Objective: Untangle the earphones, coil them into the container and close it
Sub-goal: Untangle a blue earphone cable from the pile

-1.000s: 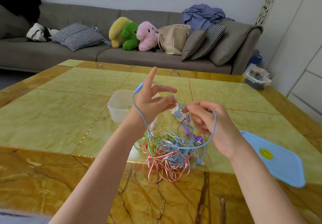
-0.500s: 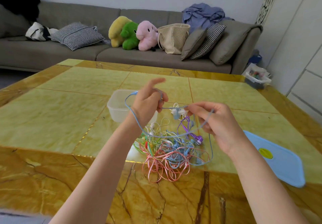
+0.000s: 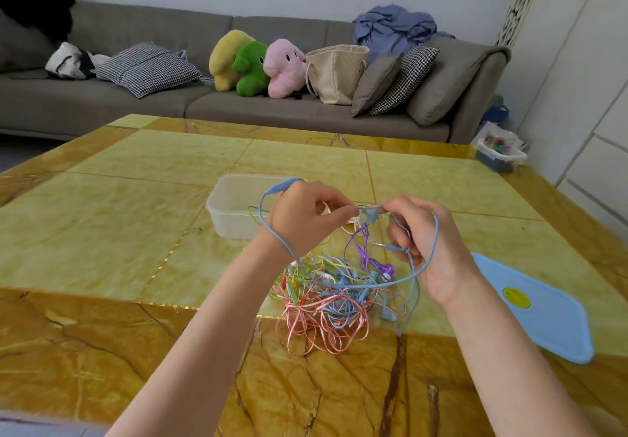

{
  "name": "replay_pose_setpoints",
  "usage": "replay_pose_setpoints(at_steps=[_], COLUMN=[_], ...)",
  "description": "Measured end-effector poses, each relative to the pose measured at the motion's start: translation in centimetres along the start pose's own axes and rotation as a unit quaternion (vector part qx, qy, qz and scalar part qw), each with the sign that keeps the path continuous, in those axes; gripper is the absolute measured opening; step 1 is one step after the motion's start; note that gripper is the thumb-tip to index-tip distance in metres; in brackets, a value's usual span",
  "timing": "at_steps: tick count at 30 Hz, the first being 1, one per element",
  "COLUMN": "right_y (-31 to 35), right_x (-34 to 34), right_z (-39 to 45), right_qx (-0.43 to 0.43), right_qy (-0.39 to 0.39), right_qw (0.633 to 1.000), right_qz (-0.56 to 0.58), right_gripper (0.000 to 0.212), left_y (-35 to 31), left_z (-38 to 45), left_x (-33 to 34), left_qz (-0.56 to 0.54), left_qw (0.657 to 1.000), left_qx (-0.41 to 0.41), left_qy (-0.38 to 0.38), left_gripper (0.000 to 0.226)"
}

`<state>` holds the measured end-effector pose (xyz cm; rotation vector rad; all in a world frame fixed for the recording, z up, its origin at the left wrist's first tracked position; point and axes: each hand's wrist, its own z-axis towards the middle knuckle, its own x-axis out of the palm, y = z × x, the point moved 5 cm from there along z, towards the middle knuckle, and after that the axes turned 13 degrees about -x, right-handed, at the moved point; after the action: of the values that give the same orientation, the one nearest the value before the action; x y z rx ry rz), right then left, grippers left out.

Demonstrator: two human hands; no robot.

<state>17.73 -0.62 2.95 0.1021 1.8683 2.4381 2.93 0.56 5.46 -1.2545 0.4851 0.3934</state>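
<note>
A: Fingertips (image 3: 350,212) of the left hand (image 3: 299,219) are pinching the blue earphone cord (image 3: 429,263), and the right hand (image 3: 428,246) is pinching it too.
B: Why up high?
A: They are keeping it out of the tangled pile (image 3: 333,293) below. The open container (image 3: 234,208) is sitting behind the pile, the blue lid (image 3: 543,307) to its right.
B: What is in the way?
A: Loops are hanging round both wrists.

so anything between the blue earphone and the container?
No separate obstacle: the container is open, its lid off to the right. But the blue earphone cable, held in both hands, still runs into the tangle.
</note>
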Motion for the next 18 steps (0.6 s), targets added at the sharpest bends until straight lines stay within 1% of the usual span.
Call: replay_pose_setpoints(at_steps=[4,6,10,14,16,18], right_y=[0.6,0.9,1.1,1.0,0.8,0.5], right_x=[0.2,0.5,0.7,1.0,1.0,0.9], right_z=[-0.1,-0.1,-0.2,0.0,0.1,0.2], right_qx=[-0.060,-0.090,-0.121,-0.127,-0.110,-0.079], right_qy=[0.004,0.015,0.036,0.071,0.076,0.066], right_qw=[0.997,0.994,0.990,0.986,0.986,0.990], right_qz=[-0.056,-0.057,-0.063,-0.084,-0.104,-0.099], right_gripper=[0.021,0.018,0.012,0.007,0.006,0.007], left_y=[0.4,0.9,1.1,1.6,1.6,1.5], left_z=[0.2,0.4,0.3,0.2,0.2,0.2], left_x=[-0.1,-0.3,-0.1,-0.4,-0.6,-0.4], left_qz=[-0.073,-0.121,-0.139,-0.175,-0.177,-0.174], left_qw=[0.997,0.991,0.987,0.976,0.975,0.976], left_qx=[-0.029,-0.053,-0.085,-0.124,-0.129,-0.129], left_qy=[0.005,0.000,0.004,-0.023,-0.036,-0.025], left_gripper=[0.015,0.020,0.024,0.025,0.026,0.024])
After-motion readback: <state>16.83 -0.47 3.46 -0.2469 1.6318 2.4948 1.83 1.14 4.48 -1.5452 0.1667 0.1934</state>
